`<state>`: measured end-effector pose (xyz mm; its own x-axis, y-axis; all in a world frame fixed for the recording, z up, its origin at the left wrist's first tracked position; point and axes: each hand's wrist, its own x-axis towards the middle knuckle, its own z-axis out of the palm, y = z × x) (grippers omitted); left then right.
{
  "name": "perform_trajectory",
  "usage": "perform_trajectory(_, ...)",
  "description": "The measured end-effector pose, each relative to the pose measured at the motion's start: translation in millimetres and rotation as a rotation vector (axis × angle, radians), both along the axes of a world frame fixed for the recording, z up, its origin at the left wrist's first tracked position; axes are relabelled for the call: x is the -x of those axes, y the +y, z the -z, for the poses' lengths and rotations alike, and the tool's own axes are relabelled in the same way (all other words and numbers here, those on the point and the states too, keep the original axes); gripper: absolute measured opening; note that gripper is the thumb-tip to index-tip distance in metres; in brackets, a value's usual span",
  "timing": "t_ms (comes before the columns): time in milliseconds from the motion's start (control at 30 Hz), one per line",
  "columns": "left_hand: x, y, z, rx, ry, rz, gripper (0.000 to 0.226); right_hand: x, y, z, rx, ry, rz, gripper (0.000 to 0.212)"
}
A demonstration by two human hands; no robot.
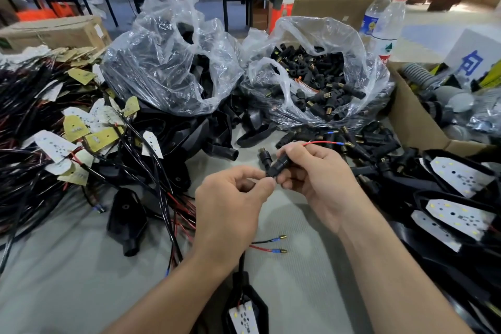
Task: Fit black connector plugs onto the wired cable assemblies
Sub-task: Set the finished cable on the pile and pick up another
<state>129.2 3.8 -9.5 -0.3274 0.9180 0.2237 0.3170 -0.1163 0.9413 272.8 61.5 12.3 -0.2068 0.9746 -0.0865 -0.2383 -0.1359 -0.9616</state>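
Observation:
My right hand [317, 171] grips a black connector plug [276, 167] at the middle of the table. A red wire [322, 143] with a blue-sleeved tip comes out past its fingers to the right. My left hand [233, 198] pinches the lower end of the same plug, fingertips touching my right hand's. Another black plug [265, 157] lies just behind them. Near my wrists lies a cable assembly [245, 312] with a white LED board in a black housing, its red and black leads [271, 245] ending in brass tips.
A clear bag of black plugs [320, 81] sits behind my hands, with a second bag of black housings [168, 68] to its left. Tangled wired boards [67, 130] fill the left. Finished housings [455, 198] lie right, beside a cardboard box [414, 122] and two water bottles [385, 22].

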Motion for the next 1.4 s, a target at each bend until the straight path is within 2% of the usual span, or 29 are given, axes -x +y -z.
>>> perform_trajectory(167, -1.9, 1.4, 0.5, 0.042, -0.061, 0.045, 0.014, 0.5, 0.7, 2.6, 0.023, -0.014, 0.056, 0.020)
perform_trajectory(300, 0.0, 1.0, 1.2, 0.052, -0.042, 0.083, 0.014, -0.4, 0.9, 3.6, 0.048, -0.012, 0.000, 0.026)
perform_trajectory(433, -1.3, 3.8, 0.6, 0.112, -0.094, 0.122, 0.020, 0.0, 1.2, 5.5, 0.062, -0.024, -0.036, 0.025)
perform_trajectory(533, -0.1, 6.4, 1.2, 0.139, -0.142, 0.138, 0.034, 0.7, 1.1, 3.4, 0.049, 0.006, -0.016, 0.026)
perform_trajectory(633, 1.1, 7.2, 2.0, 0.179, -0.129, 0.174, 0.034, 0.4, 3.1, 3.3, 0.037, 0.035, 0.101, 0.028)
perform_trajectory(733, -1.2, 5.2, 0.7, 0.244, -0.118, 0.229, 0.008, -4.2, 8.3, 4.2, 0.040, 0.069, 0.270, 0.028)
perform_trajectory(800, -2.4, 4.9, 1.7, 0.256, -0.079, 0.241, 0.021, -7.1, 10.1, 3.8, 0.034, 0.086, 0.316, 0.027)
perform_trajectory(933, -0.7, 3.8, 0.8, 0.220, -0.042, 0.237, 0.036, -8.6, 9.5, 2.1, 0.013, 0.049, 0.113, 0.032)
perform_trajectory(1100, 2.5, 6.2, -0.6, 0.177, -0.144, 0.297, 0.024, -9.2, 5.3, 0.7, 0.007, -0.115, -0.032, 0.030)
perform_trajectory(1200, 5.5, 7.7, 1.7, 0.144, -0.093, 0.290, 0.025, -7.9, 2.2, -2.9, 0.020, -0.069, -0.088, 0.031)
perform_trajectory(1267, 8.1, 10.1, 0.7, 0.164, -0.054, 0.315, 0.020, -6.3, 2.9, -5.3, 0.038, -0.013, -0.031, 0.032)
perform_trajectory(1333, 10.3, 12.8, -3.5, 0.261, -0.125, 0.391, 0.012, -5.5, 5.6, -5.9, 0.057, 0.077, 0.113, 0.033)
perform_trajectory(1400, 17.0, 16.0, -5.7, 0.344, -0.239, 0.495, 0.027, -8.0, 9.1, -6.7, 0.045, 0.179, 0.249, 0.032)
